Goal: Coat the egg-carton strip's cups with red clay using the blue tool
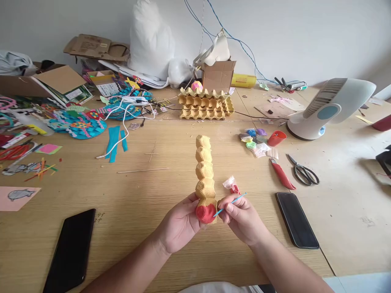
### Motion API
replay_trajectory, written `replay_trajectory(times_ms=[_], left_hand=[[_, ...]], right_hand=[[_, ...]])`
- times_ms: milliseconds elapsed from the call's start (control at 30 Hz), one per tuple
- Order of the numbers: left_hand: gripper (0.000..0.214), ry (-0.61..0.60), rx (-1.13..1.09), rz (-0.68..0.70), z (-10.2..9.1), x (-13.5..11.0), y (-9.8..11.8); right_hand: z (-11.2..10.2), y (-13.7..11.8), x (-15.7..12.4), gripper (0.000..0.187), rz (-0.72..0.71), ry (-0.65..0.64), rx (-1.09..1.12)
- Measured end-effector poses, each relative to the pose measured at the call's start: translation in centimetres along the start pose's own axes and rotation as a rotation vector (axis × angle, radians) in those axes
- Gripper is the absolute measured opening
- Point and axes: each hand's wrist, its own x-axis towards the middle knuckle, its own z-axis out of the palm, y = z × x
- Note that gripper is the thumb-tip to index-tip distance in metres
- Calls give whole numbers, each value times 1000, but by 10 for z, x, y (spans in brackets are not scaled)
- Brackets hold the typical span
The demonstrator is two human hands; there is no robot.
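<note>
While the left hand (pixel 180 223) cradles the near end of a 5-bump egg-carton strip (pixel 204 171) from the left, the right hand (pixel 242 217) pinches a thin blue tool (pixel 231 203), its tip at the right edge of the red coating (pixel 205 213) on the nearest bump. The strip points away from the person, over the middle of the table (pixel 137 195). Too steep a push with that tip could gouge the coating, which looks soft. A hard squeeze on the left could crush the bump and loosen the red edge. Whether the right hand also steadies the strip, I cannot tell; if not, sideways pressure might twist it. The red piece (pixel 235 189) by the clear wrapper (pixel 228 182), farther off, could dry uncovered.
</note>
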Motion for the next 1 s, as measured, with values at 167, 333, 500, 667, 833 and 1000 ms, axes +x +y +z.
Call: replay_trajectory(times_ms=[167,333,500,667,833,1000], left_hand=[[28,-13,16,-4,0,0,-3],[29,-26,36,-18,2,0,-3],[27,-4,3,-32,3,-1,-2],[23,34,-32,-31,3,-3,1],[26,34,-19,-35,5,-2,3],[25,14,-22,-48,5,-1,0]], right_hand=[[2,1,-1,18,-67,8,-163],[3,-1,0,13,-170,13,-279],[1,-1,-1,20,-201,16,-270],[-2,-2,-1,23,-99,15,-69],[-4,-4,-1,12,-106,-48,-112],[-4,-6,-2,5,-235,-130,-278]])
